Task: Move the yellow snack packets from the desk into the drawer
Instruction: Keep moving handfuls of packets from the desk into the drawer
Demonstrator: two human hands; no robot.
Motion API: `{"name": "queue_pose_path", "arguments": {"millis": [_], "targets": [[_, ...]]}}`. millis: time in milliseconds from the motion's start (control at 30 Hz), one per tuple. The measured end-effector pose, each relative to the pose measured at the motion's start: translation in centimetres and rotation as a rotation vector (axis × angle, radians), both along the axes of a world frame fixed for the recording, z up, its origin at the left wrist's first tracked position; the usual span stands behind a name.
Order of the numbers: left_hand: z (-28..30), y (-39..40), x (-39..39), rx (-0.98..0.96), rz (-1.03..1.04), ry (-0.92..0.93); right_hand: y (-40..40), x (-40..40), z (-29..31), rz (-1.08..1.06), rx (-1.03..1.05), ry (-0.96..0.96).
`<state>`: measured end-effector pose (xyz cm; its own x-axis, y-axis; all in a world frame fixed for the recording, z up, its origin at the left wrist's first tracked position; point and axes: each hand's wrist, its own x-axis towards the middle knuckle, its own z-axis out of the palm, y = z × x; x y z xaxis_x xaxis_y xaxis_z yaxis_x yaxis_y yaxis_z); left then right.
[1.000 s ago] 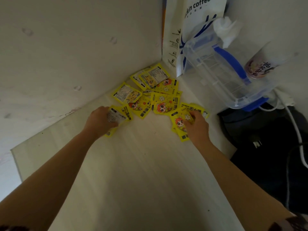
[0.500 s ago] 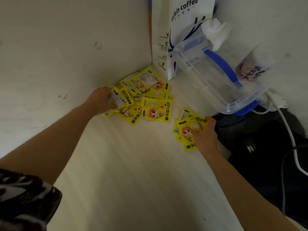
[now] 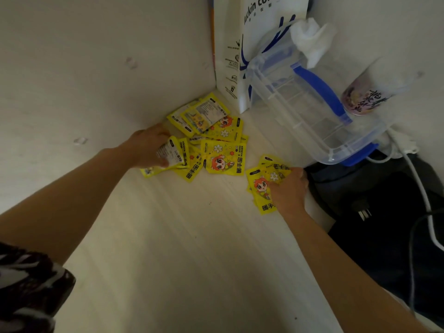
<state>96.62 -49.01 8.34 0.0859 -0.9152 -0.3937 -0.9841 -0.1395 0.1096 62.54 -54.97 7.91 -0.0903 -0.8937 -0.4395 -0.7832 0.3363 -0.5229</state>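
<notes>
Several yellow snack packets (image 3: 223, 156) with a red-haired cartoon figure lie spread in the far corner of the pale desk (image 3: 182, 248). My left hand (image 3: 149, 146) is closed on a packet (image 3: 171, 152) at the left edge of the pile. My right hand (image 3: 288, 188) grips a small stack of packets (image 3: 260, 186) pulled away to the right of the pile. No drawer is in view.
A white coffee paper bag (image 3: 240, 51) stands in the corner behind the pile. A clear plastic box with blue clips (image 3: 312, 111) leans to the right, with a bottle (image 3: 365, 97) behind it. A black bag (image 3: 384, 224) and white cable (image 3: 422, 193) lie at the right.
My right hand has dragged its stack of packets to the right, away from the pile. My left hand has moved back toward the wall with its packet.
</notes>
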Motion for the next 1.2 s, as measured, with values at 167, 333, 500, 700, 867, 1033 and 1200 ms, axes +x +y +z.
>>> {"name": "queue_pose_path", "arguments": {"millis": [167,333,500,700,867,1033,1200], "targets": [[0.5,1.1,-0.8,-0.044,0.145,-0.026,-0.1,1.0,-0.3,-0.050,0.014,-0.006],[1.2,3.2,-1.7,-0.086,0.327,0.016,0.0,1.2,-0.4,-0.088,0.044,-0.080],[1.7,7.4,-3.6,-0.113,0.680,0.327,1.1,0.1,-0.3,-0.120,0.028,-0.212],[1.3,13.6,-8.6,-0.203,1.047,0.663,5.1,-3.0,1.1,-0.123,0.089,-0.280],[1.3,18.5,-14.4,-0.230,1.336,0.958,9.6,-6.0,2.1,-0.117,0.150,-0.357],[1.8,22.1,-20.2,-0.295,1.433,1.054,14.0,-8.9,3.1,-0.125,0.187,-0.440],[2.6,24.7,-24.1,-0.319,1.539,1.137,17.7,-10.8,4.0,-0.090,0.205,-0.447]]}}
